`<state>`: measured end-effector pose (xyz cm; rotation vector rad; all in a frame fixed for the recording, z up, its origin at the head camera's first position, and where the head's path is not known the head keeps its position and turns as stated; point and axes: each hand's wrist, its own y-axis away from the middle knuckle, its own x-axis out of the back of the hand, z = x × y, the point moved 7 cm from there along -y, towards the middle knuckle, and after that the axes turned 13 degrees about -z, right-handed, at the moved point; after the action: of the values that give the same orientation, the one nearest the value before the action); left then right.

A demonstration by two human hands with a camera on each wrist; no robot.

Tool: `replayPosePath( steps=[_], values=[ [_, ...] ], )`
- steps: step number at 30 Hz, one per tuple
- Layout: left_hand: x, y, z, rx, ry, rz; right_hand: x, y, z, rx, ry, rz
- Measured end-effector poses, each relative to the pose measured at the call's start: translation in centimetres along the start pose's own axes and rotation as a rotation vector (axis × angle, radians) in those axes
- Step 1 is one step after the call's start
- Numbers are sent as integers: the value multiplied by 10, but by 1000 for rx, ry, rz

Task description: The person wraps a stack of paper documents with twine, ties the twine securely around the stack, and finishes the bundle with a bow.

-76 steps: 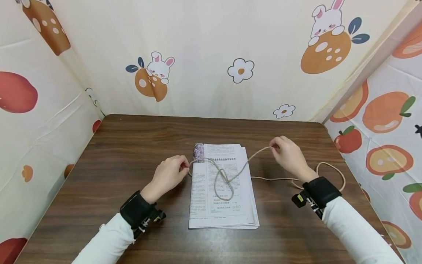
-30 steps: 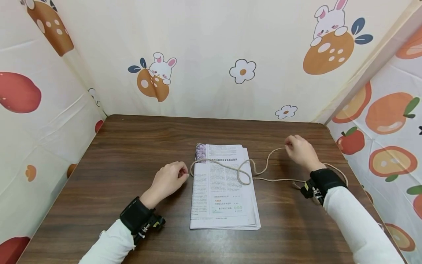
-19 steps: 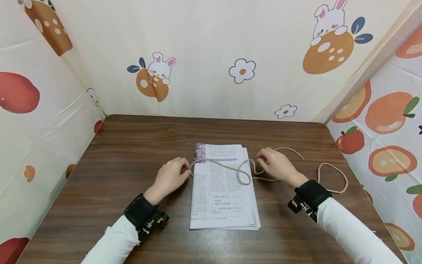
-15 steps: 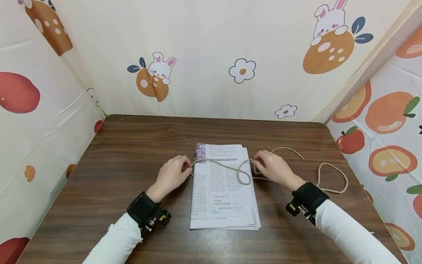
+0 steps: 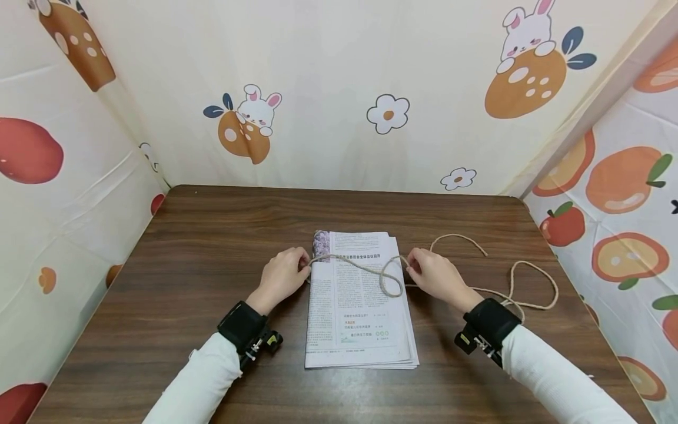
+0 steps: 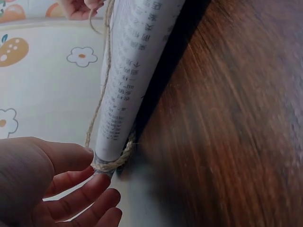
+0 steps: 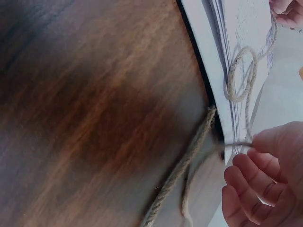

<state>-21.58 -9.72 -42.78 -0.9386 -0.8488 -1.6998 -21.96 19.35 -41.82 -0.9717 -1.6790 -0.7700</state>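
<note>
The table [image 5: 212, 241] stretches either side of the folded newspapers [image 5: 365, 344]. Pale twisted rope [image 5: 381, 272] loops loosely over and, it seems, under them; the left hand [image 5: 283, 275] and right hand [image 5: 436, 277] pinch it beside opposite edges.

Warm browns and black on white

The rope [image 7: 182, 165] is pale beige. The newspaper [image 5: 360, 306] is white with rows of black characters, a purple patch [image 5: 321, 242] in one corner and small red and green marks. The table [image 5: 212, 235] is dark brown, streaked with darker wood grain. The sleeves [image 5: 198, 377] are white; the wristbands [image 5: 242, 325] are black. The back panel [image 5: 318, 47] is cream, printed with white rabbits [image 5: 256, 111], pink inside the ears, brown-orange fruits [image 5: 525, 85] spotted white, and white flowers [image 5: 388, 113] with brown centres. The right panel [image 5: 625, 126] is white with orange and red fruits and green leaves [image 5: 659, 168].
</note>
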Motion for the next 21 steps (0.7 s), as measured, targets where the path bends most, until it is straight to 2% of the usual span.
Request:
replayPosePath(
  steps=[8, 21],
  values=[
    [-4, -4, 5, 1, -19, -18, 7, 5, 7, 48, 60, 55],
    [-8, -3, 10, -16, -44, -30, 28, 14, 49, 2, 107, 102]
  ],
)
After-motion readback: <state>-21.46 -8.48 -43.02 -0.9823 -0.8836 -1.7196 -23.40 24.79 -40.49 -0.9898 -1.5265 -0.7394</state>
